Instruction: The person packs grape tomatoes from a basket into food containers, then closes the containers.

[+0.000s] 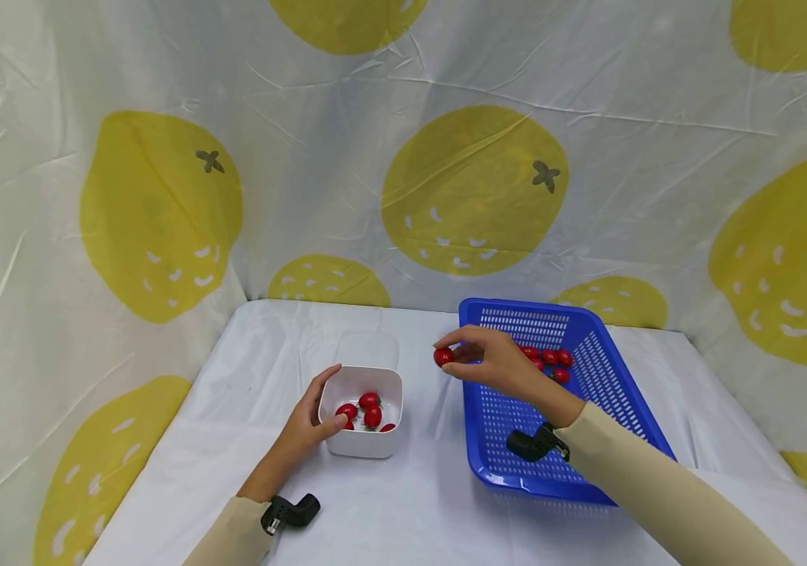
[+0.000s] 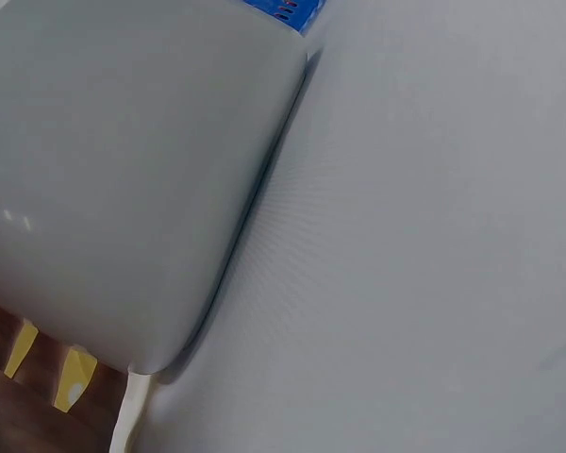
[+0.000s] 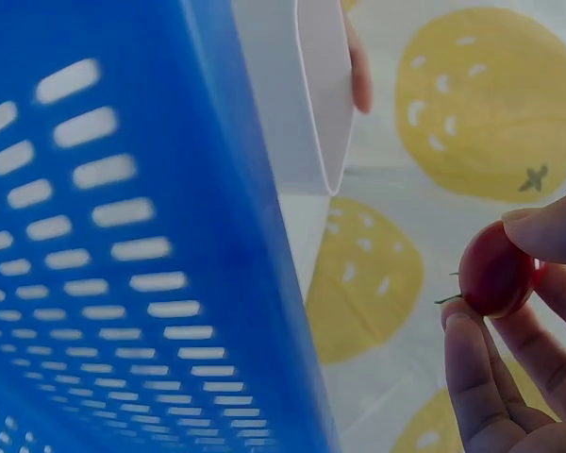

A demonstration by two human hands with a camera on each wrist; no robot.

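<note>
My right hand point(image 1: 491, 360) pinches a red cherry tomato point(image 1: 443, 357) over the left rim of a blue basket point(image 1: 477, 440). In the right wrist view, the tomato point(image 3: 496, 271) sits between thumb and fingertips, with a bit of green stem showing. My left hand point(image 1: 309, 414) grips the left side of a square white container point(image 1: 363, 446), its thumb at the near-left rim. Several cherry tomatoes point(image 1: 369, 400) lie inside that container. More tomatoes point(image 1: 550, 358) rest in the basket, partly hidden by my right hand. The left wrist view mostly shows the container's outer wall point(image 2: 123, 170).
Behind the container lies a clear, flat lid-like piece point(image 1: 368, 348) on the white-covered table point(image 1: 389, 519). A sheet with yellow lemon prints point(image 1: 474, 189) hangs behind and along the sides.
</note>
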